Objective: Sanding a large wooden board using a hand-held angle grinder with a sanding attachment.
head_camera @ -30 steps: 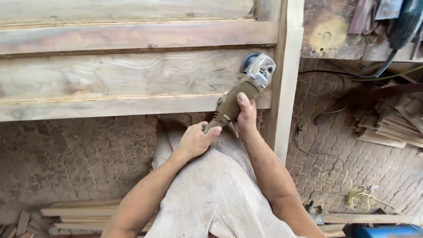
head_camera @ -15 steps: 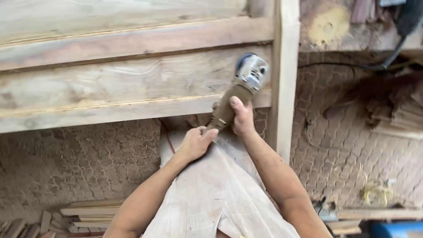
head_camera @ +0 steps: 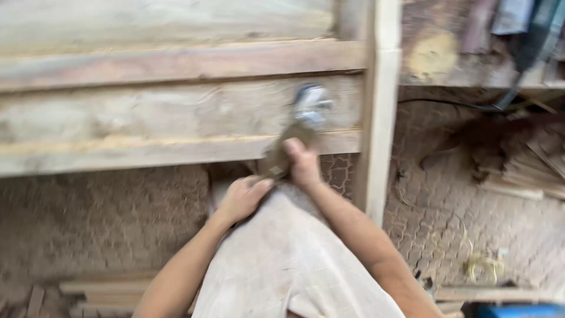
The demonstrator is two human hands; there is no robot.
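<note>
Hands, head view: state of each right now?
Left hand: closed on the rear end of the angle grinder.
Right hand: closed around the grinder's body, head against the wooden board. Frame is blurred.

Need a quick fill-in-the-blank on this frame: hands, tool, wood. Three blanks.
1. Both hands grip an angle ____ with a grey head.
2. The right hand holds the tool's body; the ____ hand holds its rear end.
3. The tool's head rests on a wide ____ board left of the upright post.

Missing words: grinder; left; wooden
</note>
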